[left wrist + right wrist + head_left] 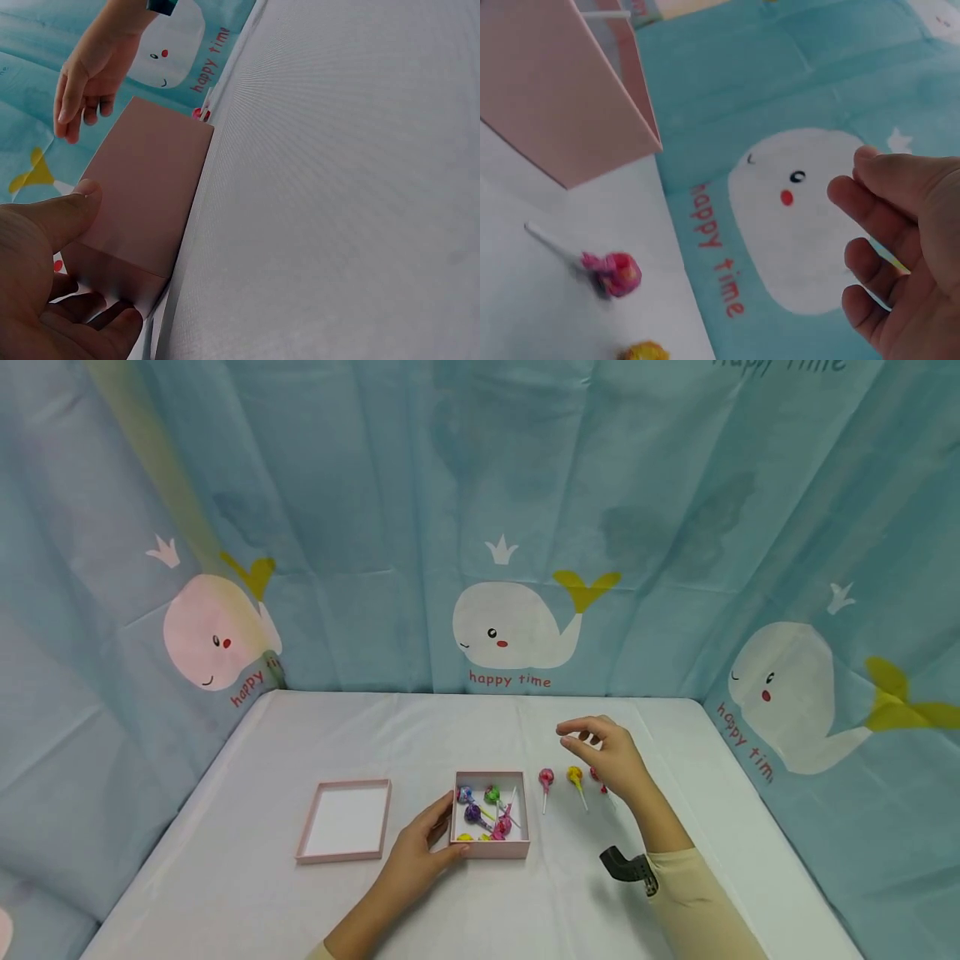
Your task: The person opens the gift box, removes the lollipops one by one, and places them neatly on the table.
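Note:
My left hand (416,852) holds the left side of a pink cardboard box (491,850). Its thumb lies along the front wall and its fingers bend round the left corner. Inside the box lie several wrapped lollipops, among them a purple one (473,813) and a green one (492,794). Above the table, to the right of the box, hovers my right hand (611,756), thumb and fingers apart and nothing between them. Near it on the cloth lie a pink lollipop (546,776), a yellow lollipop (575,775) and a red one (595,773), partly hidden by this hand.
The shallow pink box lid (345,821) rests to the left of the box, its white inside facing up. A white cloth covers the table (225,893). Blue curtains (360,527) with printed whales stand behind it and on both sides.

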A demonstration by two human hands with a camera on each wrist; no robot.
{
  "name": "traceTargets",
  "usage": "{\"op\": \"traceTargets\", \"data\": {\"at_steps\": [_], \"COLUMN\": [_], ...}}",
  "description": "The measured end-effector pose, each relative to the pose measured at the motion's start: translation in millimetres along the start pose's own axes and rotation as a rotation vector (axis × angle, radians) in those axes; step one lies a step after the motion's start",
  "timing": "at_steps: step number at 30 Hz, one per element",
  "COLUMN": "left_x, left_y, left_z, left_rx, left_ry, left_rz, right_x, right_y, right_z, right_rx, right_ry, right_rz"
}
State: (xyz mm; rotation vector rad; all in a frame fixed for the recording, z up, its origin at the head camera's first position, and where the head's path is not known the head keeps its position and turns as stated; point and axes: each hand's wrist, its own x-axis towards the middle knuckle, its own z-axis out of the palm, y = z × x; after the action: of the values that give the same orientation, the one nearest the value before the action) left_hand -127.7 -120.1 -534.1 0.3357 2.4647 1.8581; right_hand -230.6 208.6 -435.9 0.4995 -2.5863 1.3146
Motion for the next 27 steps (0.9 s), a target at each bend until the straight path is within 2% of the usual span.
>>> {"op": "traceTargets", "data": {"at_steps": [9, 15, 20, 27], "left_x": [0.6, 0.6, 0.4, 1.7], "left_y": [-0.8, -0.1, 1.3, -0.2], "left_z": [0.6, 1.3, 0.9, 0.3], "left_rx": [0.014, 0.012, 0.009, 0.0], "left_ry": [0.003, 0.005, 0.006, 0.007], "left_rz": [-0.006, -0.008, -0.011, -0.005], "right_x": [17, 20, 21, 22], "right_y": [-13, -22, -23, -19], "right_z": [38, 59, 74, 90], "right_rx": [-0.004, -0.025, -0.054, -0.036], "right_ry": [-0.11, -0.23, -0.314, -0.38], "right_rz": [-0.088, -0.164, -0.213, -0.235]}}
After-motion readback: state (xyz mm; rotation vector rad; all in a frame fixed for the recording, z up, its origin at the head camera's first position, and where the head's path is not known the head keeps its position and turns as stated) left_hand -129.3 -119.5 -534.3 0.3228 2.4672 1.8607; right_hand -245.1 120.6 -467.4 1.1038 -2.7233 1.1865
